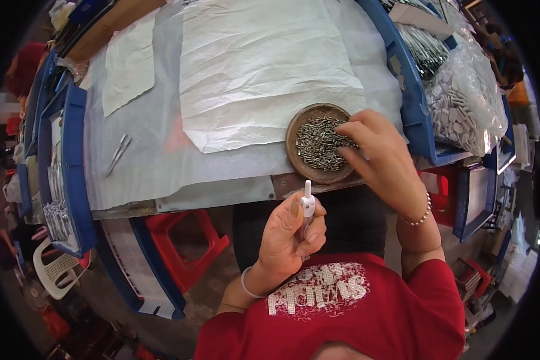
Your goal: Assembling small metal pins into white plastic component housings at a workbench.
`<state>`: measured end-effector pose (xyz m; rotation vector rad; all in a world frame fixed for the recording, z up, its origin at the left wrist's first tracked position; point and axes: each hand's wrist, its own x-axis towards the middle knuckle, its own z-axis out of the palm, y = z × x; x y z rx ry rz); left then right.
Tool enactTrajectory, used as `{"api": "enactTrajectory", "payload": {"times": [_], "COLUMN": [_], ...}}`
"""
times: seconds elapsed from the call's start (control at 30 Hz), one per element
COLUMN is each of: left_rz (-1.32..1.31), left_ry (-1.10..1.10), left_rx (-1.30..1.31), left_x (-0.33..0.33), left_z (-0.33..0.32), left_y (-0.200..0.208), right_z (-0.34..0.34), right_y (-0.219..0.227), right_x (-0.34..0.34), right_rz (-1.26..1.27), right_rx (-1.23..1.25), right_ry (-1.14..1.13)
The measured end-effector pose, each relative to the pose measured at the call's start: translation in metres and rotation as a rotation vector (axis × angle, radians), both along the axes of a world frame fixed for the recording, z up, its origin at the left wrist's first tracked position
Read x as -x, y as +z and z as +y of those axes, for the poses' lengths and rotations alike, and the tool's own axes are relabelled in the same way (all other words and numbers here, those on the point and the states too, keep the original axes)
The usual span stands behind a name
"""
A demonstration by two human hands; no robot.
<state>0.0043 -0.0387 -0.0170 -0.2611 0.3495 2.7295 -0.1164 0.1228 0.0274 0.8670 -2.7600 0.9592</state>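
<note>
My left hand (282, 234) is closed around a small white plastic piece (308, 205) with a narrow tip pointing up. It holds the piece just off the table's near edge, and the fingers hide its lower part. To the right, my right hand (383, 157) reaches over a round brown bowl (291, 147). Many small metal pins (319, 143) fill that bowl. Thumb and forefinger of the right hand are apart at the pins' right side, with nothing visible between them.
White paper sheets (264, 66) cover the table. Two thin metal tools (119, 155) lie at the left. Blue bins (415, 102) flank both sides; the right one holds a bag of white pieces (465, 99). A red stool (189, 252) stands below the table.
</note>
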Motion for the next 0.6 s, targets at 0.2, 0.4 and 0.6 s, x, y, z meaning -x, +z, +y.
{"api": "enactTrajectory", "payload": {"times": [0.2, 0.4, 0.6], "left_rz": [-0.011, -0.022, -0.057], "left_ry": [-0.025, -0.032, -0.044], "left_rx": [-0.007, -0.023, -0.06], "left_x": [0.005, 0.008, 0.007], "left_z": [0.002, 0.006, 0.007], "left_y": [0.001, 0.002, -0.001], "right_z": [-0.002, 0.0, 0.003], "right_y": [-0.008, -0.007, -0.008], "right_x": [0.01, 0.011, 0.012], "right_rz": [-0.041, -0.028, -0.294], "right_rx": [-0.268, -0.154, 0.163], "right_ry": [0.13, 0.129, 0.04]}}
